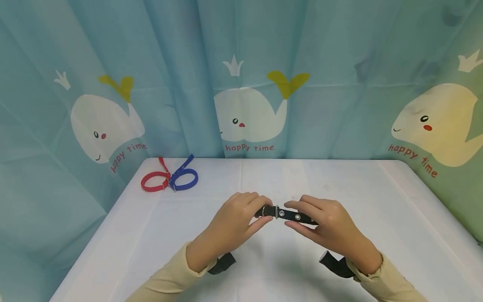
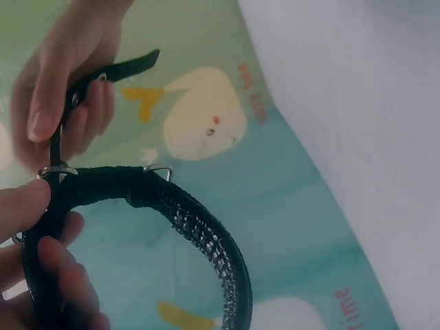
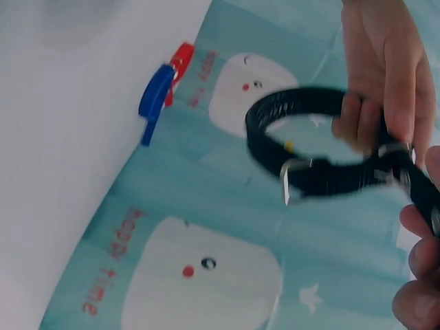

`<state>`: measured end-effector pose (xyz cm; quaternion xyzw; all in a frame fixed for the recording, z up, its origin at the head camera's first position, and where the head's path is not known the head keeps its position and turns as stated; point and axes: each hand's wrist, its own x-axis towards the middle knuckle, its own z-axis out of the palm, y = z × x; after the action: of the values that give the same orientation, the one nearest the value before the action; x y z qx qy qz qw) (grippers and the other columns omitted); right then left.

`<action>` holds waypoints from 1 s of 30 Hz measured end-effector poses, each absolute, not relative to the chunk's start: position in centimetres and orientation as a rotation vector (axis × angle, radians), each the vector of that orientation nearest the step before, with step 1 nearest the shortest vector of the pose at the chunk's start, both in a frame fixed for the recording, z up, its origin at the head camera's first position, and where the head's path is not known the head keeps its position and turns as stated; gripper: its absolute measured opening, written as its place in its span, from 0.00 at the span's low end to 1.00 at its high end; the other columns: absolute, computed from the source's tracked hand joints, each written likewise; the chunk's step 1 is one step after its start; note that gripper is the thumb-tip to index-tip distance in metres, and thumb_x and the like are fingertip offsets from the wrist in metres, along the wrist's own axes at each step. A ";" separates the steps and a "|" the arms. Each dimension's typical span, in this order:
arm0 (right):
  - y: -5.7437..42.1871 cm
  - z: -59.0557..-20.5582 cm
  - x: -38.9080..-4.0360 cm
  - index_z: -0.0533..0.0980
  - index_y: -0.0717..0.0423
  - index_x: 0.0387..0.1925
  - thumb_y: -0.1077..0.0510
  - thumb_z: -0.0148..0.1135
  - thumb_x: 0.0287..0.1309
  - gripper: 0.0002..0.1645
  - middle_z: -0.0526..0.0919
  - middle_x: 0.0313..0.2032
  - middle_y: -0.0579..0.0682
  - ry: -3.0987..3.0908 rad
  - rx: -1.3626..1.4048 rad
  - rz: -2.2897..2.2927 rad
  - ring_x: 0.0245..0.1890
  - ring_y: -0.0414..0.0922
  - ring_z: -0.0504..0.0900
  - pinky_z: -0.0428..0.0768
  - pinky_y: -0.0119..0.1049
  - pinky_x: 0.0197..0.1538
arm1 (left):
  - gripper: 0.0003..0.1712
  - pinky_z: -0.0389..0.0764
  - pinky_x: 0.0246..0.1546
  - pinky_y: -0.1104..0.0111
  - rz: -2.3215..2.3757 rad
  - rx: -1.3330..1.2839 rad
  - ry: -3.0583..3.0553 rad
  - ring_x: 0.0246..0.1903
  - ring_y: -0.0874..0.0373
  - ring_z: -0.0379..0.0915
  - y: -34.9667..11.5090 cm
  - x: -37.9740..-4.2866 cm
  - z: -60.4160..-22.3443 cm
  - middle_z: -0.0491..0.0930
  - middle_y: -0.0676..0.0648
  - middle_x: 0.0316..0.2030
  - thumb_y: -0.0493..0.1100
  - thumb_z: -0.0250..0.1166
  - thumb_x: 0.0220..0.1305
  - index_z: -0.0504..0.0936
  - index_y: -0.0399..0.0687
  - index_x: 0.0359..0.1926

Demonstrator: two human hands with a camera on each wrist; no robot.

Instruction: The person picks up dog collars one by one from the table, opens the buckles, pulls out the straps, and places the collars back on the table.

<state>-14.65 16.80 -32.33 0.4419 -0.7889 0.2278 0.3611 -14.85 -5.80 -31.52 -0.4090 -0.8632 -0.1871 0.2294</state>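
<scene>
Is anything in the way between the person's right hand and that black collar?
Nothing visible: the right hand holds the black collar directly, and the left hand grips it too. The red collar and blue collar lie apart, near the table's far-left corner.

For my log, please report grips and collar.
Left grip holds black collar. Right grip holds its strap. Red collar, blue collar lie apart, not in the way.

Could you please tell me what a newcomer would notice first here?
Probably the black collar, held in the left hand and right hand above the white table. Next come the red collar and blue collar near the table's far left corner, then the white whales on the curtain behind.
</scene>
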 end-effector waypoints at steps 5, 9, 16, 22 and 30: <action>15.5 -32.7 -14.9 0.80 0.55 0.35 0.42 0.53 0.63 0.22 0.70 0.19 0.41 -2.012 1.158 0.527 0.15 0.31 0.62 0.63 0.18 0.20 | 0.11 0.76 0.39 0.71 -0.508 -1.175 -2.356 0.30 0.66 0.71 -5.6 -14.6 -32.0 0.78 0.55 0.31 0.47 0.62 0.62 0.78 0.47 0.42; 15.2 -32.8 -15.0 0.78 0.55 0.32 0.45 0.51 0.65 0.19 0.72 0.19 0.41 -2.014 1.160 0.530 0.15 0.31 0.65 0.65 0.18 0.20 | 0.10 0.77 0.42 0.70 -0.541 -1.182 -2.320 0.33 0.64 0.73 -5.6 -14.7 -32.5 0.79 0.54 0.34 0.45 0.61 0.64 0.77 0.46 0.43; 15.4 -32.9 -15.1 0.74 0.55 0.32 0.45 0.52 0.64 0.18 0.78 0.23 0.40 -2.045 1.221 0.661 0.19 0.30 0.72 0.70 0.16 0.24 | 0.11 0.76 0.41 0.74 -0.679 -1.204 -2.225 0.35 0.63 0.73 -5.7 -14.6 -33.5 0.79 0.52 0.36 0.44 0.54 0.69 0.76 0.43 0.45; 14.9 -32.8 -14.9 0.77 0.56 0.34 0.47 0.53 0.64 0.16 0.79 0.25 0.41 -2.028 1.252 0.671 0.20 0.30 0.73 0.72 0.17 0.26 | 0.11 0.76 0.45 0.71 -0.557 -1.217 -2.177 0.38 0.62 0.74 -5.5 -14.7 -33.4 0.78 0.51 0.38 0.45 0.57 0.67 0.76 0.44 0.44; 14.9 -32.4 -14.4 0.77 0.54 0.34 0.46 0.51 0.65 0.17 0.78 0.26 0.41 -2.075 1.180 0.694 0.21 0.30 0.71 0.70 0.16 0.25 | 0.09 0.76 0.48 0.65 -0.475 -1.063 -2.149 0.40 0.58 0.74 -5.5 -14.5 -33.1 0.77 0.51 0.38 0.45 0.65 0.59 0.80 0.49 0.40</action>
<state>-14.44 14.88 -32.45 0.4495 -0.7901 0.2644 0.3220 -14.48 -5.52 -33.09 -0.4087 -0.8264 -0.1828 0.3415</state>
